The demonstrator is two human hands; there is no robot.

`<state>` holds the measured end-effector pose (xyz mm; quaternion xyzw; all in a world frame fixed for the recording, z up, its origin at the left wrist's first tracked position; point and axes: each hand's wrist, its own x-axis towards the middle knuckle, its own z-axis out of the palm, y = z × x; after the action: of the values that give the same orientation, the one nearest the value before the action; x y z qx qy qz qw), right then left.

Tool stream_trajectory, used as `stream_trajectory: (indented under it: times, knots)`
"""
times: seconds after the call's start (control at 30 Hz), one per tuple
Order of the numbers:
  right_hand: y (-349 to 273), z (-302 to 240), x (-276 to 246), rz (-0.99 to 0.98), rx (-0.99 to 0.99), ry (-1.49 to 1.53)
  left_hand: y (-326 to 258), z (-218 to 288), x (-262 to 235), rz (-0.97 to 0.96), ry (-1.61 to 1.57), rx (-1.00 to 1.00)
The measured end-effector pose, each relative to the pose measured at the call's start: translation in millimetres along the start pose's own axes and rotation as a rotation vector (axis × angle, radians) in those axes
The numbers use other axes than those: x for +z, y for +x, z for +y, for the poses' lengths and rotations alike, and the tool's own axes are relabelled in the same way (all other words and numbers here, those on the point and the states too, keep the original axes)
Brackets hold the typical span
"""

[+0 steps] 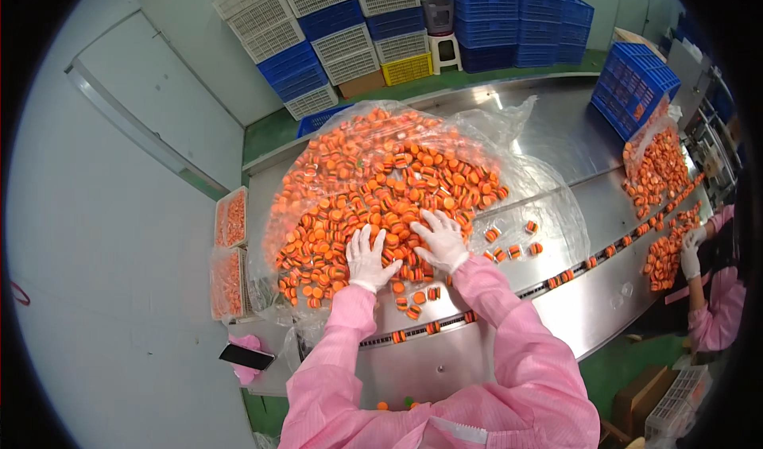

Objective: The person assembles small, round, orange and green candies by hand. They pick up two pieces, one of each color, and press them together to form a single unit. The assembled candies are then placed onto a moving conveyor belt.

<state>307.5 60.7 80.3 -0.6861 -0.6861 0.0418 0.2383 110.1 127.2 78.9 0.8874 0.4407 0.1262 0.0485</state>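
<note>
We see the orange banded pieces (pixel 415 180) heaped on the clear plastic film (pixel 552 191) over the metal worktop (pixel 413 363), with our left grip (pixel 370 258) and right grip (pixel 442 241) resting palm-down on the heap's near edge. On both, the gloved fingers are spread apart, clamped on nothing that we can make out. Each piece looks like a short drum, and we judge it light and fairly firm, perhaps with a little give; the shiny glints suggest a slick wrapper (we cannot be sure all are wrapped), so one may slide or roll. We would pinch a single piece across its flat orange ends, or cup several with curved fingers, pressing gently so as not to crush or tear anything. What lies beneath our palms is hidden, as are the heap's lower layers, and the film blurs its far and left sides. Beyond the slotted track (pixel 377 340), our pink sleeves (pixel 350 322) cover part of the worktop, while a co-worker (pixel 719 310) is partly lost in the dark right rim.
</note>
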Motion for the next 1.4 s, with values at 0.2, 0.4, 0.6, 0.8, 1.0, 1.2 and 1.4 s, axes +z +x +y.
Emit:
stream_trajectory:
  times: [0.2,0.4,0.6,0.8,1.0,1.2,1.4]
  knots:
    - [79.7,14.2,18.2,-0.289,-0.015,-0.095,40.3,-2.5,4.8,-0.262,0.036,-0.202]
    - [70.1,19.8,34.2,-0.203,-0.146,-0.083,22.4,-9.8,17.8,-0.08,0.049,-0.09]
    - [51.4,16.6,32.0,-0.037,-0.318,-0.08,-5.4,-17.7,38.5,0.158,-0.025,0.073]
    - [29.7,23.1,39.8,-0.009,-0.46,-0.063,-34.8,-20.6,48.3,0.204,-0.072,0.193]
    - [8.5,22.8,48.1,0.011,-0.518,-0.111,-68.2,-23.5,60.0,0.123,0.044,0.244]
    - [15.5,1.0,41.5,-0.158,-0.42,-0.265,-65.4,-15.2,44.4,0.019,0.059,0.204]
    - [21.9,-16.9,-4.8,0.078,-0.249,-0.08,-110.0,-5.0,17.7,0.298,-0.136,0.075]
